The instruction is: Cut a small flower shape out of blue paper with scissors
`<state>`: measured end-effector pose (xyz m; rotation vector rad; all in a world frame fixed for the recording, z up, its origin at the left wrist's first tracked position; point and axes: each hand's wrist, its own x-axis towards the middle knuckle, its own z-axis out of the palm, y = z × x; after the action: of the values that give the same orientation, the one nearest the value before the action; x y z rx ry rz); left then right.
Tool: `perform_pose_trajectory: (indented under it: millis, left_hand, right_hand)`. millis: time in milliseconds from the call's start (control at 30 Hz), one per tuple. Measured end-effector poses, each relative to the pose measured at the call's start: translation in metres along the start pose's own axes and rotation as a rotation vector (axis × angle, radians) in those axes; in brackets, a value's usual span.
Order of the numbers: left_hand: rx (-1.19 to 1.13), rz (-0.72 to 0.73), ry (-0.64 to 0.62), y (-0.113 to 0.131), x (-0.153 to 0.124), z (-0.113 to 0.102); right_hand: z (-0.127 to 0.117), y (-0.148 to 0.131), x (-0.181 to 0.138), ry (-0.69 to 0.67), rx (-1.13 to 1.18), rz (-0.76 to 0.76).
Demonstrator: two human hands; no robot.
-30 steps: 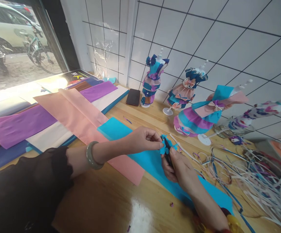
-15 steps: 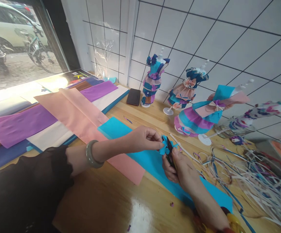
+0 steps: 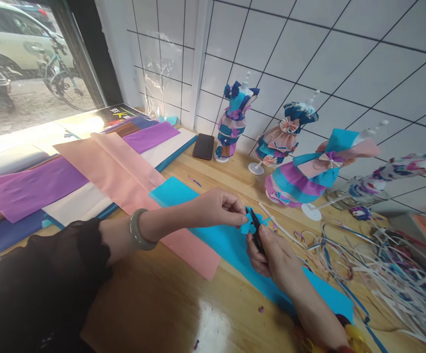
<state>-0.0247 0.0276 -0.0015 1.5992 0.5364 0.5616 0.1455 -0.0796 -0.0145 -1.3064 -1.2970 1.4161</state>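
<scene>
My left hand [image 3: 229, 208], a jade-coloured bangle on its wrist, pinches the edge of a small blue paper flower [image 3: 248, 226]. My right hand [image 3: 272, 250] is closed around black scissors [image 3: 255, 225], whose pointed blades lie against the flower. The handles are mostly hidden in the palm. Both hands are just above a long blue paper strip [image 3: 220, 245] on the wooden table. A pink paper strip [image 3: 194, 257] runs under the blue one and my left forearm.
Paper-dressed dress forms [image 3: 231, 122] stand along the tiled wall, beside a phone [image 3: 203, 146]. To the right spreads a tangle of thin paper strips [image 3: 393, 284]. Purple [image 3: 36, 189] and white sheets are layered at left, near the window.
The scissor blades look narrower and have shifted slightly against the flower. Both hands stay in nearly the same place.
</scene>
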Motion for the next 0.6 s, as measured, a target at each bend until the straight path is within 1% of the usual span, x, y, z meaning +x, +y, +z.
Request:
perform_pose_trajectory:
  millis: [367,600]
  left_hand:
    - [-0.02,-0.041,-0.056,0.002,0.0002,-0.0046]
    - [-0.04,-0.073,-0.094,0.0038,0.0,-0.0084]
  right_hand:
    - [0.0001,-0.0038,-0.0011,0.005,-0.054,0.006]
    - [0.0006,-0.0059,-0.0006,-0.007,-0.111,-0.019]
